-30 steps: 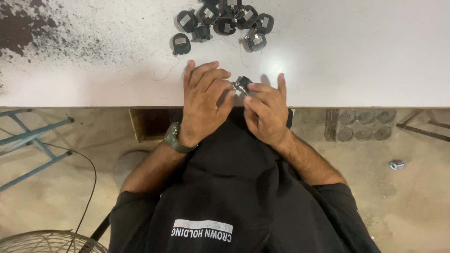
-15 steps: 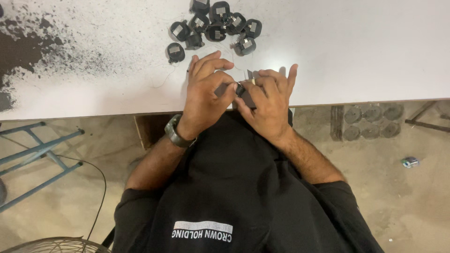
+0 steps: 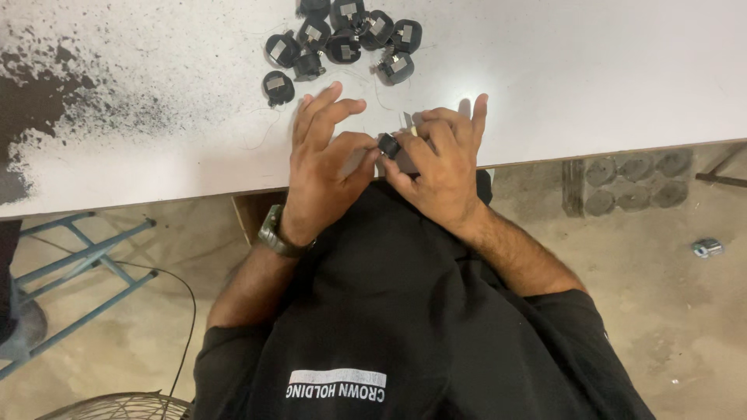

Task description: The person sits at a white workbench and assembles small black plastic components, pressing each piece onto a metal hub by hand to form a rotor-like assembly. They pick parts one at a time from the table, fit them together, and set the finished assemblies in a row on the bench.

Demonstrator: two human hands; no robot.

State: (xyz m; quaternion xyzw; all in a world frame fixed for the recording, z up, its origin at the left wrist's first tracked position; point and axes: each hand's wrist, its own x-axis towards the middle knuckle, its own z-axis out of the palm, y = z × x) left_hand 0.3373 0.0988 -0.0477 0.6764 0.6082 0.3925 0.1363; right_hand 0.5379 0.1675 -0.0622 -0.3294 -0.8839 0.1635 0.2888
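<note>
Hands meet over the near edge of the white table (image 3: 591, 85), and between them you pinch one small black part (image 3: 388, 145). Your right hand (image 3: 437, 167) closes thumb and forefinger on that part from the right side, the other fingers curled behind it and one fingertip raised. Your left hand (image 3: 323, 167) presses in from the left, thumb and forefinger tips against the same part, with the remaining fingers spread out flat and pointing away from you. A thin pale metal strip (image 3: 408, 120) shows just beyond the grip, above your right knuckles; whether it belongs to the part you cannot tell.

Farther out from the grip, and slightly to its left, lies a loose cluster of similar round black parts (image 3: 342, 39), each with a pale square on top, well apart from both hands. A dark speckled stain (image 3: 47, 101) spreads over the table far to the left of the grip. Your left wrist carries a dark wristwatch (image 3: 276, 233).
</note>
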